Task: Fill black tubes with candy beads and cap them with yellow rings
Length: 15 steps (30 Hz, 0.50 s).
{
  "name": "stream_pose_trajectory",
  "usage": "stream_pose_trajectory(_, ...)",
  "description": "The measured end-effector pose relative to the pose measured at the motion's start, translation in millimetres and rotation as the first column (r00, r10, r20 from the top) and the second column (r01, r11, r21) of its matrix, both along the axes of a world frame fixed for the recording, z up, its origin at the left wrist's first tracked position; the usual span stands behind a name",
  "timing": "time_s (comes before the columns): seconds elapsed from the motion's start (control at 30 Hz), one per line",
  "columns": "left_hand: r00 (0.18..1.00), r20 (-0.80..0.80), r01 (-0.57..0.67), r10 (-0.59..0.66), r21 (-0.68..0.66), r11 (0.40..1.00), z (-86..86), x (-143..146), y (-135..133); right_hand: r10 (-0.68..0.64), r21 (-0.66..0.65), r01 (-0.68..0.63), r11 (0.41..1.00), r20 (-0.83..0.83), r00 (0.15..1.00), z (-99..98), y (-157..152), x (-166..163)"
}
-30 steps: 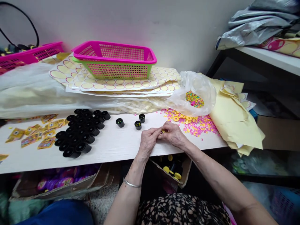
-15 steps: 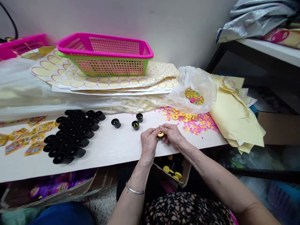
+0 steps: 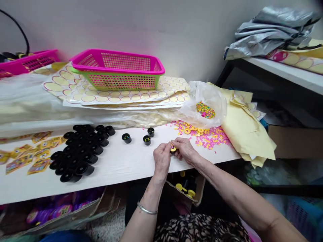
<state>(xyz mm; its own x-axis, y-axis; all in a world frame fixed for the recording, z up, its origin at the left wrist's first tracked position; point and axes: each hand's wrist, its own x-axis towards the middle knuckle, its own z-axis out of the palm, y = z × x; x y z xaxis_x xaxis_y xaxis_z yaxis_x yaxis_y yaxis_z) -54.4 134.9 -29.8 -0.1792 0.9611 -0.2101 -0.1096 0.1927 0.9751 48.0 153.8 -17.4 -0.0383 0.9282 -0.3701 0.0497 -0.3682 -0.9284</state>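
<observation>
Both of my hands meet at the table's front edge around one small black cup with a yellow ring-shaped lid (image 3: 173,149). A pink spot shows in the middle of that lid. My left hand (image 3: 161,157) pinches it from the left, and my right hand (image 3: 185,150) grips it from the right with fingers curled beneath. Most of the cup is hidden by the fingers. Just beyond my left hand stand three black cups (image 3: 146,140) with small coloured bits inside. Pink and yellow beads (image 3: 212,137) lie scattered past my right hand, with yellow rings (image 3: 199,130) among them.
Many black cups (image 3: 80,148) are grouped at the left beside printed packets (image 3: 37,161). Behind are a pink and green basket (image 3: 121,82) on sticker sheets and a plastic bag (image 3: 219,107) of beads. Below the edge sits a cardboard box (image 3: 200,188) with yellow-capped pieces.
The camera view has tilted up slightly, so the scene sits lower. Both hands stay on the lidded cup, with only a slight shift of the fingers.
</observation>
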Motion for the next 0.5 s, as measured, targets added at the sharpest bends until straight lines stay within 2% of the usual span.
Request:
stream_pose_trajectory(0.17, 0.997, -0.078, 0.032, -0.028, 0.051, 0.998, -4.8, -2.1, -2.9, 0.020, -0.030, -0.021, 0.999, -0.015, 1.000, 0.0, -4.2, 1.9)
stream_pose_trajectory(0.3, 0.989, -0.145, 0.030, -0.023, 0.040, 0.999, -6.9, -3.0, -0.4, 0.038, -0.014, -0.038, 0.999, 0.057, 0.998, -0.7, -1.6, 0.7)
stream_pose_trajectory(0.5, 0.957, -0.289, 0.005, 0.015, 0.067, 0.998, -14.8, 2.3, -4.3, -0.004, 0.005, 0.003, 1.000, 0.096, 0.995, 1.4, -2.0, -5.0)
